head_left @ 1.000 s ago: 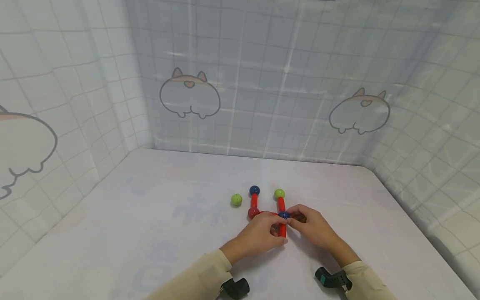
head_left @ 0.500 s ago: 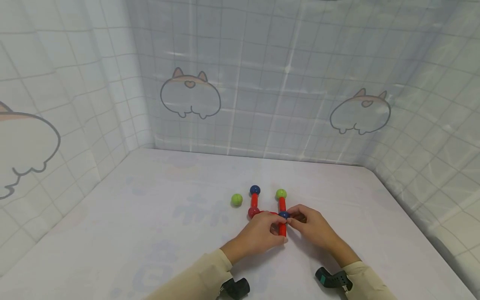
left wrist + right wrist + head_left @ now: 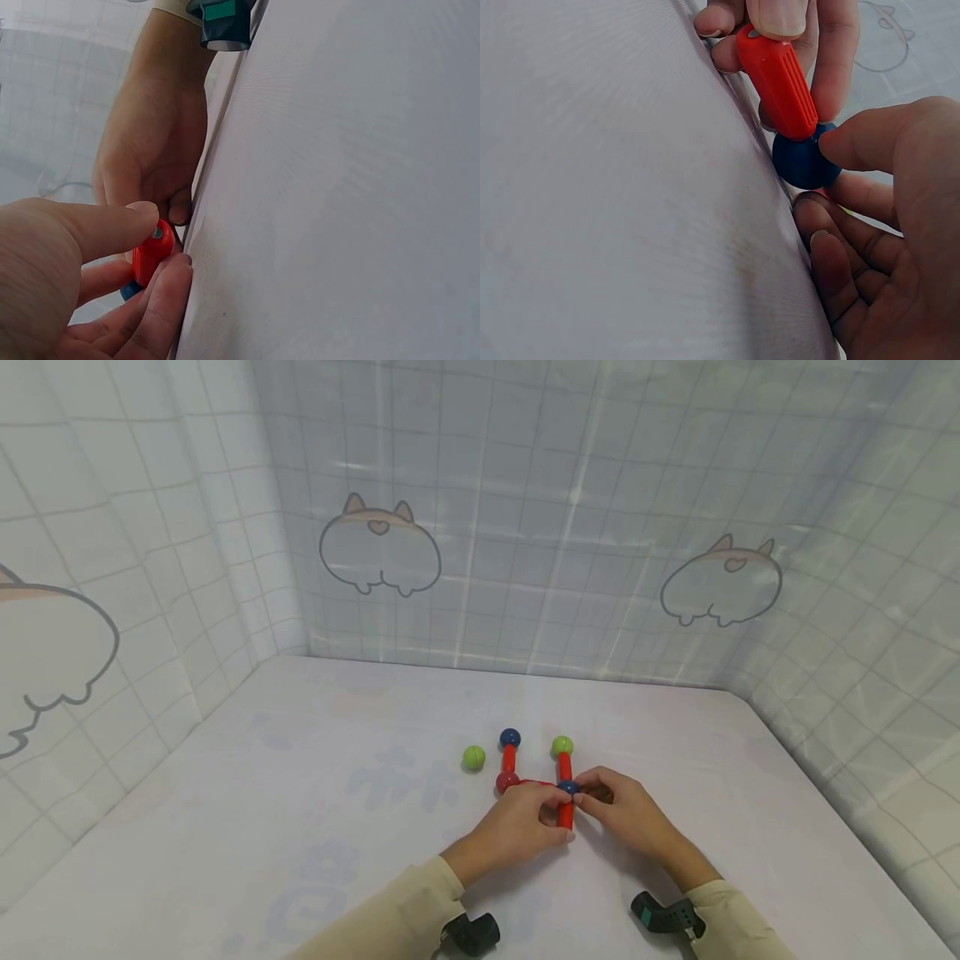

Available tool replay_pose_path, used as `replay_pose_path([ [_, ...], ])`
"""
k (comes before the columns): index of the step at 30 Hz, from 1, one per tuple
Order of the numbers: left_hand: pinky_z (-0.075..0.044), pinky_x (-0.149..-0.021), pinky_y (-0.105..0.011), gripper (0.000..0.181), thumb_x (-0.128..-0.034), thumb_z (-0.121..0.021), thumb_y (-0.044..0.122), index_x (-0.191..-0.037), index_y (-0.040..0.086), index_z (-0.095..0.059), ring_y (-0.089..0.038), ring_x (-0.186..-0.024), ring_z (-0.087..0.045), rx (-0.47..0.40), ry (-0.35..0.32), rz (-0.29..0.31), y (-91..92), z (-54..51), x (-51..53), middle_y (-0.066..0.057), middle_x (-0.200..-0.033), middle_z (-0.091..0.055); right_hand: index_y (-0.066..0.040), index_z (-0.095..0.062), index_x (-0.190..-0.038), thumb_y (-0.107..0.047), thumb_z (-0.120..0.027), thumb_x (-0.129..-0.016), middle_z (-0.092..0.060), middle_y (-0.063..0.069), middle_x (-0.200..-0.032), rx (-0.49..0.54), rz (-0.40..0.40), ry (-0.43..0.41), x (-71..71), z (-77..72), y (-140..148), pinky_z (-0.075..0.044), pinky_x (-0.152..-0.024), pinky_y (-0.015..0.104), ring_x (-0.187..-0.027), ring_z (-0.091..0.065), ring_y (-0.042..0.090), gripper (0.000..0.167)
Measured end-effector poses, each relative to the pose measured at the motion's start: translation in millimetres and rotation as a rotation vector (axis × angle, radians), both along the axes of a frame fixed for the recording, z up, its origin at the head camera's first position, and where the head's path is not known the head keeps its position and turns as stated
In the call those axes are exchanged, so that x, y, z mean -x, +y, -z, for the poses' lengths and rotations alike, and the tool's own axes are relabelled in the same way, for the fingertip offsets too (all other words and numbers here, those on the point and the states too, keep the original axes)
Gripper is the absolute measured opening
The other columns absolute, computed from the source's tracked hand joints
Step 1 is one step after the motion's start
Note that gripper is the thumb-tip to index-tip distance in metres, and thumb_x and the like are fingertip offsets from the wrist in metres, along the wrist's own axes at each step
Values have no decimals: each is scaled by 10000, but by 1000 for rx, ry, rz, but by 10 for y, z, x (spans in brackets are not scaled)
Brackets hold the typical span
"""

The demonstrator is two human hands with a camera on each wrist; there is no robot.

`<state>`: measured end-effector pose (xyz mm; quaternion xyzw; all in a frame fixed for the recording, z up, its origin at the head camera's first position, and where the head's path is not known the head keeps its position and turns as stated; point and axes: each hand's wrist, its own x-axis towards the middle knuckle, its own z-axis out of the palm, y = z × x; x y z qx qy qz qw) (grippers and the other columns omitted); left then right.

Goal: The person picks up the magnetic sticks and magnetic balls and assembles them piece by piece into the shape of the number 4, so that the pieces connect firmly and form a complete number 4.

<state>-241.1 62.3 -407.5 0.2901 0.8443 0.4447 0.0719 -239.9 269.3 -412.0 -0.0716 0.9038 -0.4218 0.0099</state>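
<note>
A frame of red rods and coloured balls lies on the table before me. My left hand (image 3: 513, 828) grips the near red rod (image 3: 780, 86) between thumb and fingers. With thumb and fingertips my right hand (image 3: 628, 812) pinches the blue ball (image 3: 802, 161) joined to that rod's far end. Beyond this ball another red rod (image 3: 564, 767) leads to a green ball (image 3: 562, 746). Leftward, a crossing rod (image 3: 534, 782), partly behind my left hand, runs to a red ball (image 3: 507, 782). From there a rod (image 3: 509, 759) reaches a second blue ball (image 3: 510, 739).
A loose green ball (image 3: 473, 757) lies left of the frame, apart from it. The white table (image 3: 337, 735) is enclosed by tile-patterned curtains (image 3: 525, 527) at the back and sides. Black wrist devices (image 3: 663, 916) sit by both sleeves.
The rod with the green ball has swung very slightly to the right. Both hands keep nearly the same place and hold.
</note>
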Motion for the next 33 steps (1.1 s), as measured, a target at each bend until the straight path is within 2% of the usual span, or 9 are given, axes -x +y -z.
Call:
replay_pose_path([
  [6, -504, -683, -197, 421, -815, -847, 159, -1207, 91, -711, -46, -752, -570, -5, -22, -11, -1, 14, 10, 100, -944, -667, -129, -669, -1119, -222, -712, -943, -681, -30, -1023, -9, -1, 6, 14, 18, 8, -540, -874, 370, -933, -635, 146, 204],
  [16, -498, -672, -185, 411, -806, -857, 176, -1194, 129, -729, -24, -730, -551, 1, 41, 4, 11, 50, 29, 127, -963, -662, -148, -673, -1111, -243, -717, -938, -690, -45, -1031, -12, -5, 8, 27, 34, 15, -546, -874, 364, -949, -645, 148, 202],
  [23, -501, -661, -174, 429, -795, -859, 135, -1190, 105, -694, -26, -686, -558, 38, 38, 25, 10, 24, 30, 91, -932, -632, -140, -673, -1118, -258, -718, -939, -691, -36, -1036, -19, 1, 11, 34, 24, 7, -548, -880, 377, -953, -644, 151, 219],
  [29, -486, -645, -176, 344, -806, -846, 150, -1104, 92, -683, -28, -673, -540, 76, 73, 4, 6, 5, 22, 73, -870, -625, -146, -673, -1134, -255, -718, -938, -683, -38, -1036, -25, 17, -7, 24, 10, -8, -543, -877, 364, -947, -631, 150, 229],
  [33, -478, -636, -178, 348, -810, -846, 165, -1113, 81, -697, -25, -655, -533, 82, 93, -7, 5, 7, 20, 66, -862, -636, -143, -675, -1147, -252, -713, -942, -684, -42, -1038, -34, 20, 3, 25, 12, -9, -542, -874, 366, -942, -634, 146, 235],
])
